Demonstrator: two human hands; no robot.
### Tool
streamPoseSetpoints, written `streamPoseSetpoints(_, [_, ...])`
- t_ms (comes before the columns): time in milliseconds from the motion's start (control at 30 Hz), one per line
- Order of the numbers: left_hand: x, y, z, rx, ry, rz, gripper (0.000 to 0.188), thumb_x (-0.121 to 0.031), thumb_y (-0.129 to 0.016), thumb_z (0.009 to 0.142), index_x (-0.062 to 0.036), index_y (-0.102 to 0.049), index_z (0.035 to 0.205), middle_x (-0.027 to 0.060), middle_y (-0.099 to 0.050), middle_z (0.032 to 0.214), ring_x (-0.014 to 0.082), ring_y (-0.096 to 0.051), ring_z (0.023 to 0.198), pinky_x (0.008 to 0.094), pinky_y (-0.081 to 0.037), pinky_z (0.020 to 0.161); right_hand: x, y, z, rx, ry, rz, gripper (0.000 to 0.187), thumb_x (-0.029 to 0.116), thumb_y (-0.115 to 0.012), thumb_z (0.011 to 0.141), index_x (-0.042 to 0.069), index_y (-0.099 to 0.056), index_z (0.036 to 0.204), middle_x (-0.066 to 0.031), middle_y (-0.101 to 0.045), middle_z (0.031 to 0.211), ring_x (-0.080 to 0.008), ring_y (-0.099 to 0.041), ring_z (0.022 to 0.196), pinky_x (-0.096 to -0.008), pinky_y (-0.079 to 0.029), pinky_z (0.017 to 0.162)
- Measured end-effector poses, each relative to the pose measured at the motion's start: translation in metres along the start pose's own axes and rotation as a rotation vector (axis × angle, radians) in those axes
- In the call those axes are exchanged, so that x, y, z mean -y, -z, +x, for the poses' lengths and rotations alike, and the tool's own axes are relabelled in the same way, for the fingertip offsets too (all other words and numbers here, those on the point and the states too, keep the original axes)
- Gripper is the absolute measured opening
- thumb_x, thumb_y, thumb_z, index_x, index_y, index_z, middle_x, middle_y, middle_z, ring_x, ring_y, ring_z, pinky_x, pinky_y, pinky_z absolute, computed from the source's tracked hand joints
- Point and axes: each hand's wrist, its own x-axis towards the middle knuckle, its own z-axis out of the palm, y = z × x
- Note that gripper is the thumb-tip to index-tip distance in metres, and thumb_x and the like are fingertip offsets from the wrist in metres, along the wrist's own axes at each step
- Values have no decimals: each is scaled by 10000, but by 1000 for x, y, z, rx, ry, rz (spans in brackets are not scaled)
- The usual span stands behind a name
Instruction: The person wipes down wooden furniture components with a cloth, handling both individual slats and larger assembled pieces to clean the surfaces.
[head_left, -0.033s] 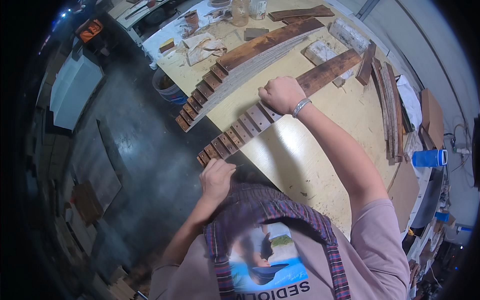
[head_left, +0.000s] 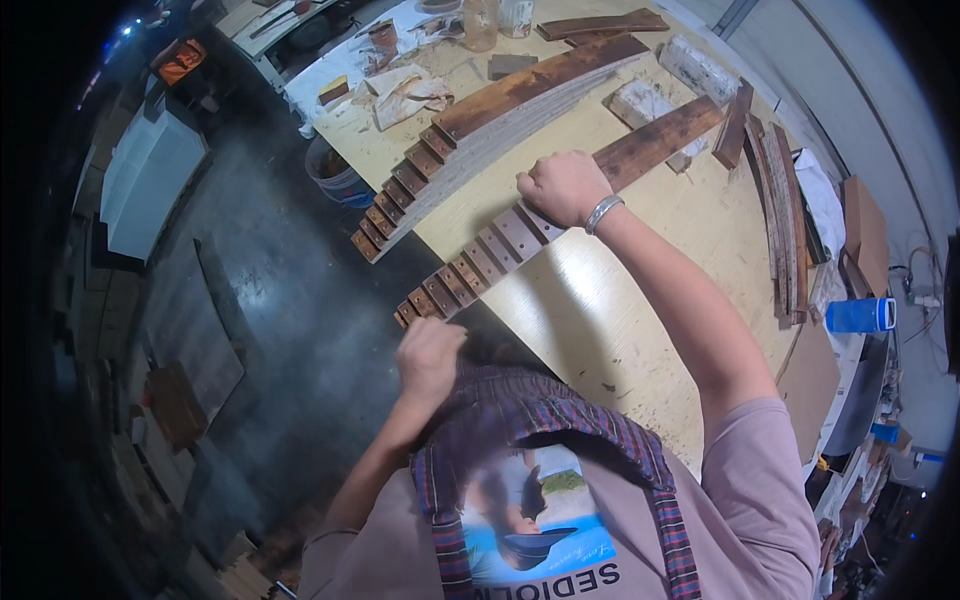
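A long brown wooden piece with a row of stepped, drilled blocks point(head_left: 480, 258) lies across the near table edge, its stepped end sticking out past the edge. My right hand point(head_left: 566, 190), fingers curled, grips it where the steps meet the smooth brown board point(head_left: 660, 145). At the overhanging lower-left end is my left hand point(head_left: 430, 355), slightly blurred, its fingers curled in. What the left fingers hold, if anything, cannot be made out. Behind lies a similar stepped wooden piece point(head_left: 545, 85), its pale layered side showing and its steps also jutting past the edge.
The pale table point(head_left: 640, 270) carries white-stained blocks point(head_left: 640, 105), a crumpled cloth point(head_left: 410, 95), a dark block point(head_left: 512, 67) and curved wooden strips point(head_left: 775, 215). A bucket point(head_left: 340, 175) stands on the floor by the table's left edge. At right sits a blue container point(head_left: 860, 315).
My left hand has shifted very slightly and blurred; a thin dark thing seen at its fingertips no longer shows. My right hand and the wooden pieces stay where they were.
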Motion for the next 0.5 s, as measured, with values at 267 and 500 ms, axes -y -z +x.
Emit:
streamPoseSetpoints(267, [38,17,42,-31,26,122,162,10,-664,784,-42,-713,929,97,-584,797,290,-584,802,388,-467,709,-10,-7,3,7,34,-3,499,382,-421,939,55,-726,715,-203,-693,758,-362,-674,784,-479,-438,968])
streamPoseSetpoints(500, [38,17,34,-48,53,137,157,-22,-668,773,-87,-721,905,81,-594,799,293,-577,788,406,-479,692,17,-15,-6,-10,36,-3,623,553,-463,956,60,-740,696,-169,-686,694,-339,-670,751,-464,-409,928])
